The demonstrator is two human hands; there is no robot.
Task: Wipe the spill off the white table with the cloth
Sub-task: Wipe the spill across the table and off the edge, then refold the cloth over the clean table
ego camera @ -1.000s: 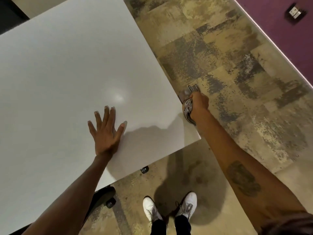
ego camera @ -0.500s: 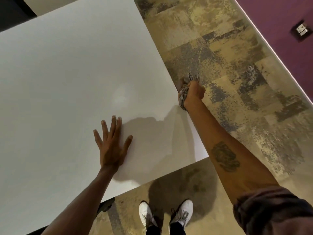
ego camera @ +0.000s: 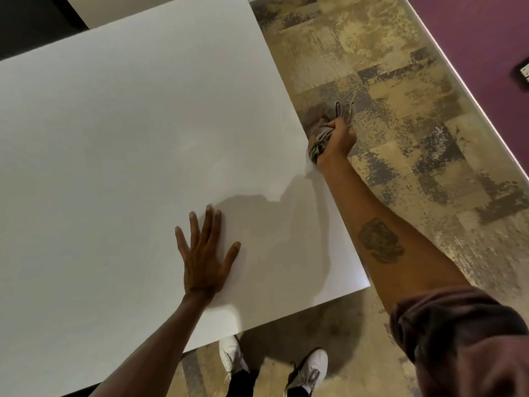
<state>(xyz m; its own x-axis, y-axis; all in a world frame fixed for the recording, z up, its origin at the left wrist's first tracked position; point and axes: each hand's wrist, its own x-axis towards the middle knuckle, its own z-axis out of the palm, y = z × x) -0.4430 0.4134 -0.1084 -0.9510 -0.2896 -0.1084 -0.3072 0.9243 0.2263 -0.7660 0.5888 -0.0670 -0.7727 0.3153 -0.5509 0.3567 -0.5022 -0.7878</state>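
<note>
Head view: the cloth (ego camera: 322,138) is bunched in the closed right hand (ego camera: 339,137) at the white table (ego camera: 128,138) edge, right of centre — fabric protruding above the fist; the left hand (ego camera: 204,253) is laid flat, fingers spread, holding nothing, lower centre

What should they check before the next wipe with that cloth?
1. Crumpled grey cloth gripped in the right hand: ok.
2. Cloth against the right edge of the flat white table: ok.
3. Left hand flat on the tabletop, steadying it: ok.
4. Spill visible on the surface: cannot tell.
5. White shoes planted on the mottled floor: ok.
</note>
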